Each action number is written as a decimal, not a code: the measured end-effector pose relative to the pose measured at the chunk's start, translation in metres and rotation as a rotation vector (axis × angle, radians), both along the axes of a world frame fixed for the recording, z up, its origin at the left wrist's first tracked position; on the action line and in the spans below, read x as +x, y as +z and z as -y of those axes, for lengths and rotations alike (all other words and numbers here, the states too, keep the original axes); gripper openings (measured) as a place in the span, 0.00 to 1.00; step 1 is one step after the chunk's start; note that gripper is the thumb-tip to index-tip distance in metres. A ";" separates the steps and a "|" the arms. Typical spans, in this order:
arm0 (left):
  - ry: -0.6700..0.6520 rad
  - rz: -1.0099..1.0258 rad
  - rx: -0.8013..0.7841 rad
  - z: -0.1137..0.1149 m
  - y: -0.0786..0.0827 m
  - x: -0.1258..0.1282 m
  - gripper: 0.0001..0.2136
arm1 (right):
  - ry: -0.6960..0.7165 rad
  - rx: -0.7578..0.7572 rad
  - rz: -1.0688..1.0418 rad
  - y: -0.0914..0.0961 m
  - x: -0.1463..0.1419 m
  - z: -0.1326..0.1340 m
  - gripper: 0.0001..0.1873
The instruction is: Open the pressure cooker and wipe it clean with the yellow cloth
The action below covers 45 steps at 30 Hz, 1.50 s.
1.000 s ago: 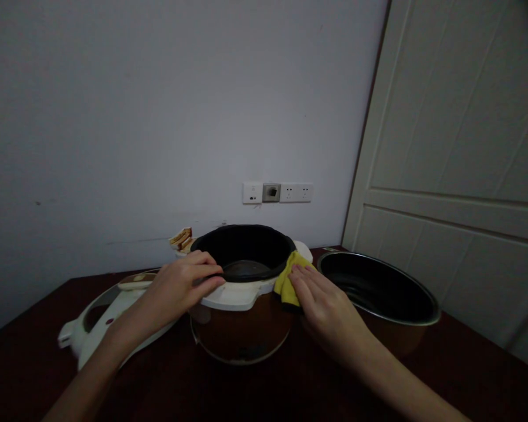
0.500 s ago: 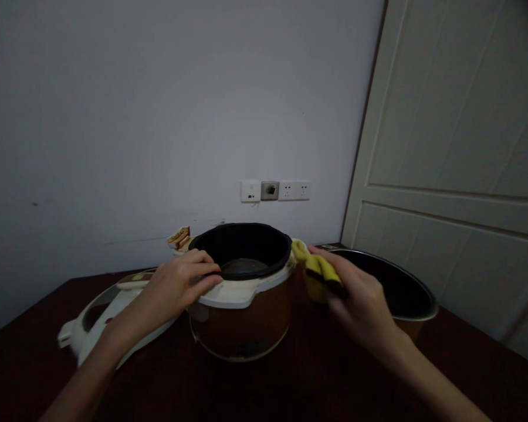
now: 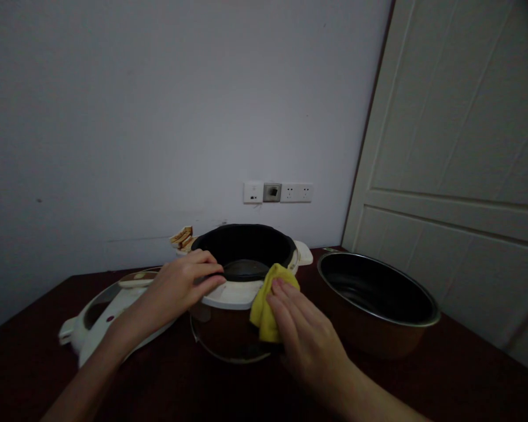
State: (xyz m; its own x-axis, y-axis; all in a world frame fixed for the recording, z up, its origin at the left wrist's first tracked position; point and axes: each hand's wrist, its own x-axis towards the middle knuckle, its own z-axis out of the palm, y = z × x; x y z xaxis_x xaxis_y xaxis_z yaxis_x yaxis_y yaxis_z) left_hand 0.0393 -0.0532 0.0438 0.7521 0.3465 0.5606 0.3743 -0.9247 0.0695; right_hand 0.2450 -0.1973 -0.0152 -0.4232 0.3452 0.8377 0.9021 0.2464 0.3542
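A rice cooker [image 3: 226, 331] without its lid stands upright on the table, its dark inside facing up and a white rim around its top. My left hand [image 3: 187, 282] pinches the front left of that rim, fingers over the inner edge and thumb on the white part. In my right hand [image 3: 308, 331] is a yellow cloth [image 3: 265, 308], pressed against the rim and outer wall at the cooker's front right. The fingertips lie on top of the cloth, which hides that part of the cooker.
A white lid [image 3: 110, 322] lies left of the cooker, partly behind my left forearm. On the right stands an inner pot [image 3: 374, 331] with a dark inside and shiny rim. Behind are a wall with sockets [image 3: 296, 193] and a white panelled door [image 3: 457, 146]. The table [image 3: 193, 392] is dark red.
My right hand has moved left with the yellow cloth, from the cooker's right side to its front right. The cooker's right handle now shows. My left hand keeps its place on the rim.
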 end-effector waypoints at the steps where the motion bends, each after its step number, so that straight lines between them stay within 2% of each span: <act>1: 0.002 0.003 0.002 -0.001 -0.001 0.000 0.11 | 0.025 0.001 0.010 0.000 -0.009 0.001 0.20; 6: 0.011 0.004 0.002 -0.001 -0.001 0.000 0.11 | 0.123 -0.061 -0.032 0.002 -0.034 -0.003 0.22; 8: 0.011 0.004 0.000 -0.001 -0.001 0.000 0.11 | 0.172 -0.114 -0.052 0.008 -0.031 -0.002 0.24; 11: 0.017 -0.003 -0.009 0.001 0.001 0.000 0.11 | 0.242 -0.161 -0.121 0.027 -0.008 0.004 0.27; 13: 0.019 -0.010 -0.017 0.002 0.002 0.000 0.11 | 0.173 -0.150 -0.238 0.045 0.016 0.010 0.28; 15: 0.022 -0.010 -0.023 0.003 0.002 0.001 0.12 | 0.011 -0.105 -0.355 0.065 0.044 0.011 0.23; 17: 0.018 -0.002 -0.020 0.004 0.003 0.001 0.11 | -0.159 -0.055 -0.421 0.080 0.071 0.003 0.19; 19: 0.009 0.005 -0.015 0.004 0.003 0.001 0.11 | -0.270 -0.108 -0.445 0.088 0.094 -0.013 0.17; 21: 0.001 0.010 -0.010 0.004 0.003 0.001 0.11 | -0.277 -0.291 -0.419 0.088 0.111 -0.034 0.16; 24: -0.001 0.011 -0.012 0.005 0.004 0.001 0.11 | -0.172 -0.558 -0.388 0.079 0.125 -0.062 0.13; 27: 0.009 0.009 -0.007 0.006 0.005 0.001 0.11 | -0.102 -0.687 -0.410 0.069 0.126 -0.074 0.09; 31: 0.016 0.002 -0.002 0.005 0.004 0.001 0.11 | -0.094 -0.678 -0.410 0.060 0.113 -0.057 0.10; 35: 0.016 -0.005 -0.016 0.003 0.003 0.001 0.11 | -0.062 -0.655 -0.456 0.055 0.098 -0.029 0.16; 37: 0.014 -0.007 -0.017 0.003 0.003 0.001 0.11 | -0.041 -0.664 -0.480 0.053 0.096 -0.024 0.17; 40: 0.011 -0.012 -0.020 0.003 0.003 0.001 0.11 | -0.102 -0.652 -0.477 0.054 0.101 -0.032 0.14; 45: 0.037 -0.030 -0.048 0.006 0.005 0.001 0.11 | -0.213 -0.618 -0.421 0.055 0.115 -0.067 0.10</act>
